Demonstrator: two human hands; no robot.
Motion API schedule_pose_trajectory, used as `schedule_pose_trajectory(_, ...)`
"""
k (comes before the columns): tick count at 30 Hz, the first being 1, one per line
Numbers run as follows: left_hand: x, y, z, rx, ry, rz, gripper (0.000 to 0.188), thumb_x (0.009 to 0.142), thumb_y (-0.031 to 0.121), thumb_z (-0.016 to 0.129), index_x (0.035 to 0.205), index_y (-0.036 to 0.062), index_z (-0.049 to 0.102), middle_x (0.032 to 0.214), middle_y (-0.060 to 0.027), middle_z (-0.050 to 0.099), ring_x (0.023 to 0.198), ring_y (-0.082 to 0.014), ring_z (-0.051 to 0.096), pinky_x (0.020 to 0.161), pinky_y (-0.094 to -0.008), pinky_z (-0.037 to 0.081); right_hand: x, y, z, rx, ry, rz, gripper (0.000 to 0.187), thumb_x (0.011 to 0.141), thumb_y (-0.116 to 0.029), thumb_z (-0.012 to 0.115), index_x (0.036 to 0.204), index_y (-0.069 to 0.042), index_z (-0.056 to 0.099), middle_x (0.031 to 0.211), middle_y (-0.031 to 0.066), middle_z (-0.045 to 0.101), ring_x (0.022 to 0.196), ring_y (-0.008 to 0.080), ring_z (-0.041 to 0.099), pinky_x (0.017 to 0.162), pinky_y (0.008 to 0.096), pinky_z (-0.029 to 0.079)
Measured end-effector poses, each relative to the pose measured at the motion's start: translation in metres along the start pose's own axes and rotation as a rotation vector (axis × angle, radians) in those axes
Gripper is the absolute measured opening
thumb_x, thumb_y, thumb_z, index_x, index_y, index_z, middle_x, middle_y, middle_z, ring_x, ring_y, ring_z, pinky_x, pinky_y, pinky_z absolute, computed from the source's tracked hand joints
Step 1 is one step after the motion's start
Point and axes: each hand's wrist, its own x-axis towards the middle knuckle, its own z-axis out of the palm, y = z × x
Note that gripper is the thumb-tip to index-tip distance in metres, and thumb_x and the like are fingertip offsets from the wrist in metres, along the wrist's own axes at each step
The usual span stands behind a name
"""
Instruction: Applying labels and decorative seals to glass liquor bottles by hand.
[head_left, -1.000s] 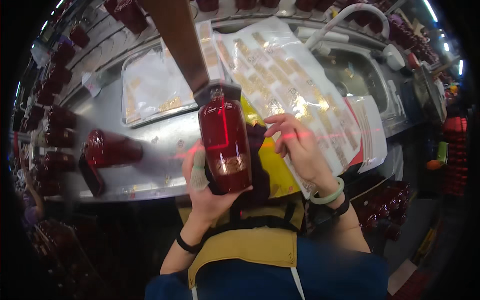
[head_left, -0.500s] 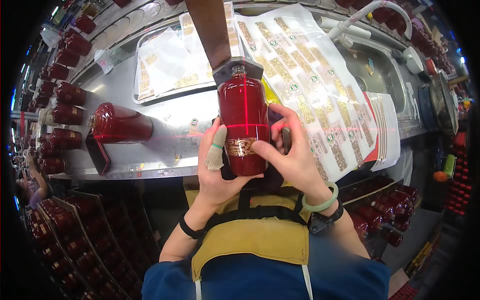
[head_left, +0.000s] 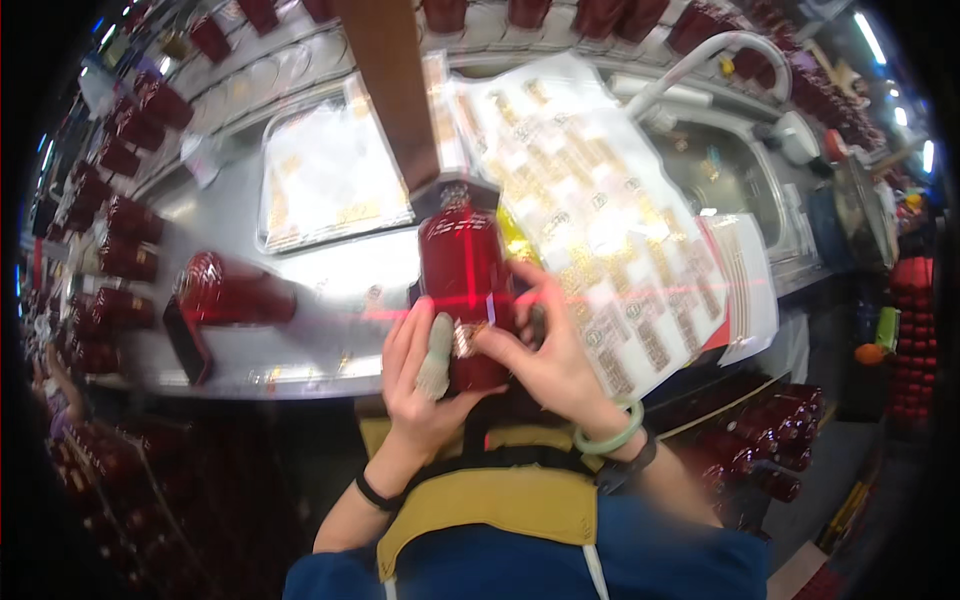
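Observation:
A dark red glass bottle (head_left: 460,262) lies in front of me, its neck toward a metal-edged holder at the foot of a brown post. Red laser lines cross on it. My left hand (head_left: 412,390) is closed around the bottle's left side and base; a beige finger cover (head_left: 437,358) sits on one digit. On the bottle's lower part is a patterned gold label (head_left: 466,338). The thumb of my right hand (head_left: 556,365) presses at the label's right edge, while its curled fingers hold a small dark piece (head_left: 538,325), blurred and partly hidden.
Another red bottle (head_left: 240,290) lies on a dark stand at left. Sheets of gold labels (head_left: 600,230) spread to the right, near a sink (head_left: 715,170). A tray (head_left: 325,240) with white sheets stands behind. The brown post (head_left: 385,90) rises ahead. Racks of red bottles surround the bench.
The view has shifted, so the bench, bottle and hands appear lower and slightly left, with more blur. Both hands keep their places on the bottle, the right thumb still at the label.

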Motion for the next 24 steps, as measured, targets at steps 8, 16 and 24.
schedule_pose_trajectory(8, 0.0, 0.01, -0.015, 0.075, -0.169, 0.032, 0.096, 0.058, 0.025, 0.094, 0.144, 0.0149, 0.052, 0.152, -0.0289, 0.036, 0.135, -0.0483, 0.042, 0.109, -0.0539, 0.038, 0.01, 0.007, -0.026, 0.211, -0.043, -0.007, 0.056, 0.101, -0.031, 0.06, 0.145, 0.0, 0.042, 0.093, 0.0006, 0.052, 0.088, 0.0082, 0.049, 0.083, 0.0239, 0.042)
schedule_pose_trajectory(16, 0.01, 0.023, -0.011, 0.136, -0.181, 0.022, 0.09, 0.055, 0.024, 0.095, 0.138, 0.0147, 0.059, 0.15, -0.0291, 0.035, 0.134, -0.0484, 0.042, 0.108, -0.0538, 0.039, 0.048, -0.036, -0.115, 0.462, 0.436, -0.285, 0.043, 0.1, -0.003, 0.052, 0.142, -0.003, 0.045, 0.123, 0.0078, 0.058, 0.106, 0.0118, 0.054, 0.094, 0.0244, 0.043)
schedule_pose_trajectory(24, 0.013, 0.033, -0.006, 0.232, -0.15, 0.064, 0.085, 0.056, 0.015, 0.094, 0.135, 0.0149, 0.062, 0.149, -0.0254, 0.037, 0.132, -0.0466, 0.043, 0.108, -0.0508, 0.04, 0.039, -0.066, -0.122, 0.352, 0.486, -0.454, 0.032, 0.101, -0.005, 0.058, 0.132, -0.002, 0.055, 0.116, 0.0054, 0.061, 0.098, 0.0086, 0.059, 0.087, 0.0223, 0.049)
